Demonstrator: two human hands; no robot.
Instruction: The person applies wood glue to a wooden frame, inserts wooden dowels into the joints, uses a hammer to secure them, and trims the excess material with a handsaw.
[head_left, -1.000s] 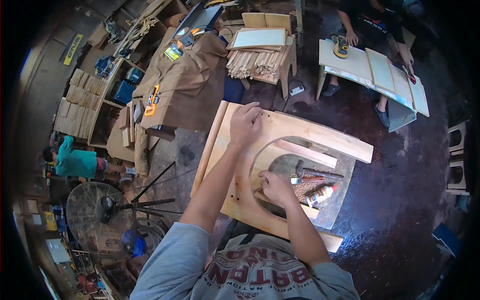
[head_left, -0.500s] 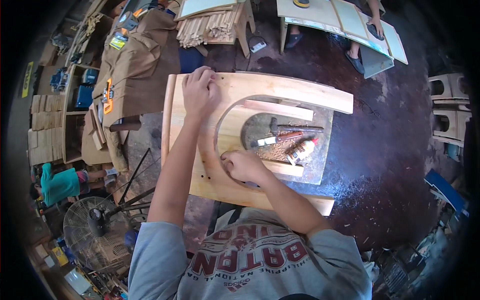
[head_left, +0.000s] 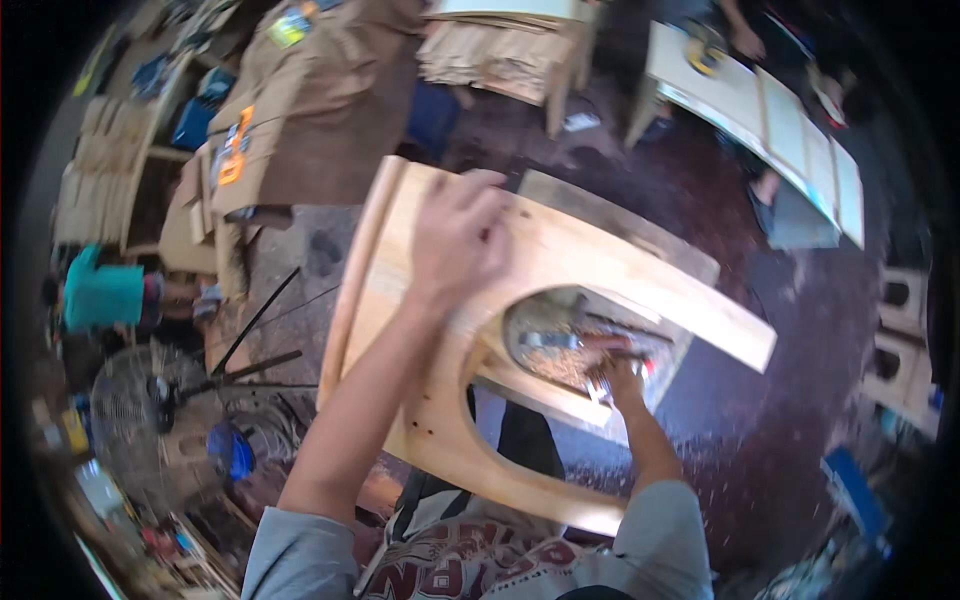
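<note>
A pale U-shaped wooden panel [head_left: 440, 362] is tilted in front of me, with a rounded strip along its left edge and small dark holes in it. My left hand [head_left: 460, 235], somewhat blurred, grips the panel's upper left part with bent fingers. Past the panel's cut-out, my right hand [head_left: 622, 380] is closed around a white glue bottle [head_left: 599, 389] with a red cap, lying low over the board. Beside that hand lies a chisel [head_left: 560, 341] among wood shavings. A dark-handled hammer [head_left: 628, 328], partly hidden, lies just beyond it.
A pedestal fan [head_left: 140, 410] stands at the left. Brown cloth [head_left: 310, 130] covers a bench at the back left, near stacked wooden strips [head_left: 490, 60]. A person works by a white-topped table [head_left: 740, 95] at the back right. Stacked chair-like pieces [head_left: 900, 345] stand far right.
My right hand has left the panel's inner curve and reached right to the glue bottle, closing on it. The panel is turned and tilted in view; my left hand remains on it.
</note>
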